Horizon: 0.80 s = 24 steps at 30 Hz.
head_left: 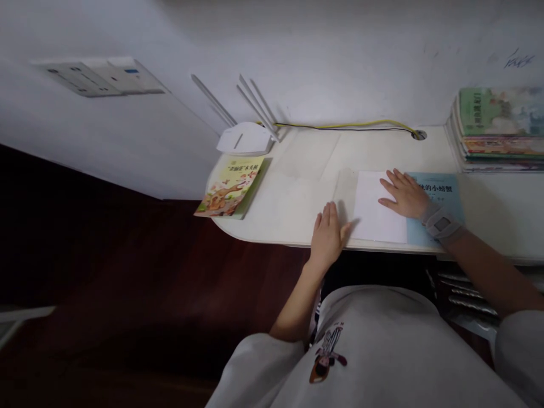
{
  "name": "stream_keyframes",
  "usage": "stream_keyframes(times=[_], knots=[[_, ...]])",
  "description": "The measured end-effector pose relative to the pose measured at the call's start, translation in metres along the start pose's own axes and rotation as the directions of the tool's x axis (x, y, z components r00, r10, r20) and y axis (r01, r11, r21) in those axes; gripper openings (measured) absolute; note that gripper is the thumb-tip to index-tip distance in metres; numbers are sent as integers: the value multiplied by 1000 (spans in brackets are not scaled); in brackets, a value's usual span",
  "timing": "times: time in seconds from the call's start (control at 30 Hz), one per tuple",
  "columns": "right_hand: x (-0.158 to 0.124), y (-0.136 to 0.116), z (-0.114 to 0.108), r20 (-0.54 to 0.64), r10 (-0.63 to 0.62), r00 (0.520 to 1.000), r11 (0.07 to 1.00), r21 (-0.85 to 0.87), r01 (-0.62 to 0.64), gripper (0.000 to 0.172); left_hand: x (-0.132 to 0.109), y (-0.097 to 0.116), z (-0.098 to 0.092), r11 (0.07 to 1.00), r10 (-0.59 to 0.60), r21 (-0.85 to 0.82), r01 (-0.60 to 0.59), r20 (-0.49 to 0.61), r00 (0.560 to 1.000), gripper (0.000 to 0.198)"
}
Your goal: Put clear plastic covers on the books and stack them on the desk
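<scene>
A blue-covered book [451, 195] lies on the white desk, with a white sheet [374, 212] over its left part and a clear film [347, 190] reaching out on the left. My right hand [403, 194] rests flat, fingers spread, across the sheet and the blue cover, hiding part of the title. Just left of the sheet, my left hand [328, 235] lies at the desk's front edge with its fingers stretched out and the thumb towards the sheet. Neither hand grips anything.
A yellow picture book [232, 187] sits at the desk's left end, its corner over the edge. Behind it stands a white router [245, 139] with several antennas. Cables [348, 126] run along the wall to a hole. A stack of books [497, 130] is at the right.
</scene>
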State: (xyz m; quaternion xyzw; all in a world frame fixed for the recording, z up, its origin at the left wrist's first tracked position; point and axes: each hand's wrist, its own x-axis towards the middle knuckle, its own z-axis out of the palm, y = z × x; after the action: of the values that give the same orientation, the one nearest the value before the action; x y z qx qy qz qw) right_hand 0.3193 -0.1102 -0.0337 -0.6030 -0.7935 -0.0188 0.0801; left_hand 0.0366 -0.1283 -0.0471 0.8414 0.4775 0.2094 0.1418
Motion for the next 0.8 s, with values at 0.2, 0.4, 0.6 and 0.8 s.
stream_keyframes(times=[0.2,0.4,0.6,0.8], knots=[[-9,-32,5,-37,155,987,988,24,-155,66,19,-11,-9,923,-247,-319,213,-68,967,69],[-64,-90,0,-59,46,997,987,159,-37,82,34,-1,-35,631,-340,-695,345,152,928,66],[-110,-99,-9,-201,238,950,891,434,-131,77,27,46,-71,217,-114,-966,141,118,986,51],[-115,-53,-17,-67,363,929,613,768,-184,45,33,87,-58,441,227,-871,-215,-123,966,55]])
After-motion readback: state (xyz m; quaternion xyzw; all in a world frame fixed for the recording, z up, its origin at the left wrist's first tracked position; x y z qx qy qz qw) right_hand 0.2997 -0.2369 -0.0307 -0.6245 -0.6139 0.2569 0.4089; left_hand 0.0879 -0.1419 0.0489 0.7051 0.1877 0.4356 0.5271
